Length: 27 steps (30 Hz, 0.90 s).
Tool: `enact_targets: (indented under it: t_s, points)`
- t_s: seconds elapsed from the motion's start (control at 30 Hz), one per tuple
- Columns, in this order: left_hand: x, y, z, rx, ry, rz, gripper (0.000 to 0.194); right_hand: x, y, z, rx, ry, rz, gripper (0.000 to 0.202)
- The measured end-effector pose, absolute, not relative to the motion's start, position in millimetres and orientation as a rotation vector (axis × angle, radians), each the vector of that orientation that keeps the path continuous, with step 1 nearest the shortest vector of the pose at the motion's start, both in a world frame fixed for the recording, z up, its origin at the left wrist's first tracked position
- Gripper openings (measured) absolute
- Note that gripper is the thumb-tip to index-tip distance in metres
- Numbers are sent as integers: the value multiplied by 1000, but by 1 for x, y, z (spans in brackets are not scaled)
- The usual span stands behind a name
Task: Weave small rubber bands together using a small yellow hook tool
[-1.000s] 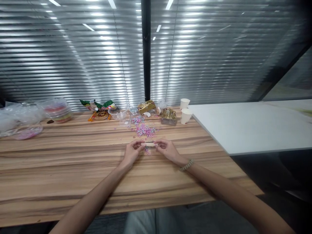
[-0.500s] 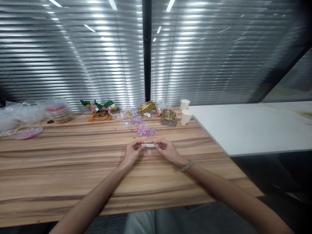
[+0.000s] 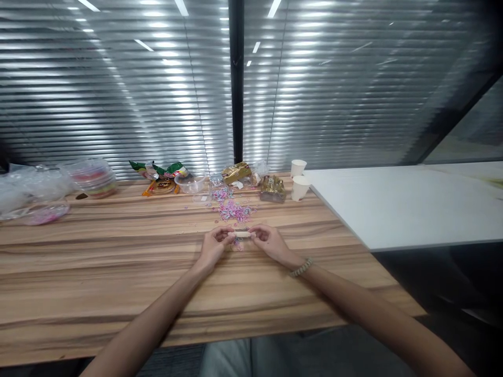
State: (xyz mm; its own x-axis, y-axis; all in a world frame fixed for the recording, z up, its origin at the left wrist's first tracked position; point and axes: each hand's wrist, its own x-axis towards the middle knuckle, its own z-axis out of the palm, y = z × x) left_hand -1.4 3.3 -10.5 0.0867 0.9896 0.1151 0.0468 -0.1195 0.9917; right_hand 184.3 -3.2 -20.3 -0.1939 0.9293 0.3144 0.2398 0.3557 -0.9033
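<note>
Pale cream and slim, the small stick (image 3: 242,234) lies level at the centre of the frame, below the pink beads (image 3: 234,211). Left hand (image 3: 214,246) and right hand (image 3: 271,243) pinch its two ends.

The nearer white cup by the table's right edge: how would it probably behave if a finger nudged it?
The nearer white cup looks like thin paper, so it is probably light and would likely slide easily. It stands upright and seems to narrow towards its base, so a push near the rim might tip it. If it fell, its round wall could let it roll.
</note>
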Motion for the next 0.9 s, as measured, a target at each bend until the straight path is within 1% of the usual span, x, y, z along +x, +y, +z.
enact_targets:
  t_s: [0.27, 0.77, 0.9]
  points:
    - [-1, 3, -11, 1351, 1124, 1219, 34, 184, -3, -22, -1063, -1664, 904, 20]
    - [2, 2, -6, 1356, 1128, 1236, 32, 184, -4, -21, -1025, -1657, 934, 21]
    - [2, 2, -6, 1356, 1154, 1243, 32, 184, -4, -21, -1023, -1645, 961, 25]
